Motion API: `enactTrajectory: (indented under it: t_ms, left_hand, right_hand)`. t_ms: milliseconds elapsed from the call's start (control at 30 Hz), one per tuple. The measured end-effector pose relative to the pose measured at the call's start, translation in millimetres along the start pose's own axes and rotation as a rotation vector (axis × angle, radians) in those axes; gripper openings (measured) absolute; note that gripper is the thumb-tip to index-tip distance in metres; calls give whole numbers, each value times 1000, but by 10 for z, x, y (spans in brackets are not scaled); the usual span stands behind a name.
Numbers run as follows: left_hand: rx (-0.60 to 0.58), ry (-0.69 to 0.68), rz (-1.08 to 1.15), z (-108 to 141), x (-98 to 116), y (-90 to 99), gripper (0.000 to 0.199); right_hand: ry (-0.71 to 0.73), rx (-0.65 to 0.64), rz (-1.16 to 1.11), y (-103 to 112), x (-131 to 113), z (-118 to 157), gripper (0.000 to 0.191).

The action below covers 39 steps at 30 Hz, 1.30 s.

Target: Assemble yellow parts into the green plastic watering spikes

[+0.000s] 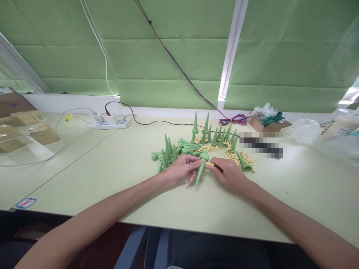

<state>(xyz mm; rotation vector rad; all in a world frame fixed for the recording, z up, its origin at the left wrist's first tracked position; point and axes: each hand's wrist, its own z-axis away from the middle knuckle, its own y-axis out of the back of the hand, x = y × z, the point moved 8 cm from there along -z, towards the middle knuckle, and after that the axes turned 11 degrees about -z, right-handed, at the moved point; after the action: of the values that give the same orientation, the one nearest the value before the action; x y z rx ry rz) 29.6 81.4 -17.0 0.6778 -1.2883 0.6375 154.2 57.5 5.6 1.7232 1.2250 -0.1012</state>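
- Over on the left, we see a white power strip (110, 125) on the tabletop (112, 168), plugs in.
- Next, we've got green spikes (169, 150), some upright, some lying, crowded behind the left hand (183, 169).
- Now that hand: it's gripping a held spike (200, 173), out front between both hands, tip slanting down towards us!
- Right there, a yellow peg (209, 164) at the spike's side, pinched in the right hand (228, 173); inserted or merely touching, we can't tell.
- Farther right, we spot a cardboard box (266, 127).

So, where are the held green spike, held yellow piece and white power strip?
Held green spike (200, 171): head view, on its tapered body.
Held yellow piece (210, 164): head view, on its visible middle.
White power strip (112, 126): head view, on its front side.
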Motion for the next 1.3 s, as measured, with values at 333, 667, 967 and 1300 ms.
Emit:
enactTrajectory:
  t_ms: [333,667,967,1300]
  left_hand:
    - [5,-9,72,-6,41,-1,33]
    - [5,-41,91,-19,40,12,34]
    - [37,-52,-7,-38,-18,28,38]
    - [82,-110,-133,-6,56,20,44]
  right_hand:
    - [-115,27,-69,29,9,-21,32]
    - [-179,78,-110,81,24,-58,27]
    - [-179,92,-149,63,38,-23,28]
    - [-246,84,-215,30,103,-5,29]
